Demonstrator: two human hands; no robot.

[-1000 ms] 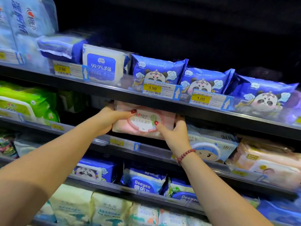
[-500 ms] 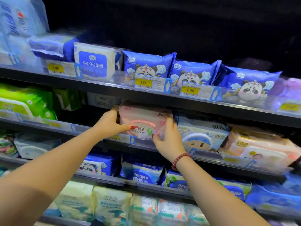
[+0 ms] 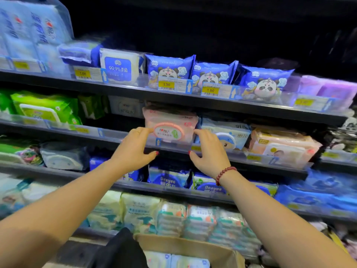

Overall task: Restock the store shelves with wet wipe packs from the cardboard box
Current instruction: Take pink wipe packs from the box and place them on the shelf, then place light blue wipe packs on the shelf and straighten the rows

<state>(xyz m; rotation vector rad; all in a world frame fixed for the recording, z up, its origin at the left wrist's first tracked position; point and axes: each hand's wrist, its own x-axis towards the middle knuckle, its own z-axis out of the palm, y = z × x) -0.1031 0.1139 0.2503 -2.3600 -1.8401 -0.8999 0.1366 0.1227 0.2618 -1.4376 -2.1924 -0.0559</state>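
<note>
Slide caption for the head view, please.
Left hand and right hand touch the sides of a pink wet wipe pack on the shelf, cardboard box below.

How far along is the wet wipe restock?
Done: pink pack sits on the second shelf. In hand: left hand and right hand touch its sides, apparently squaring it. Left: cardboard box below shows more packs to shelve.

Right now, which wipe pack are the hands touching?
The oval-lidded pink pack, flanked by left hand and right hand; the peach pack rightward is untouched.
</note>
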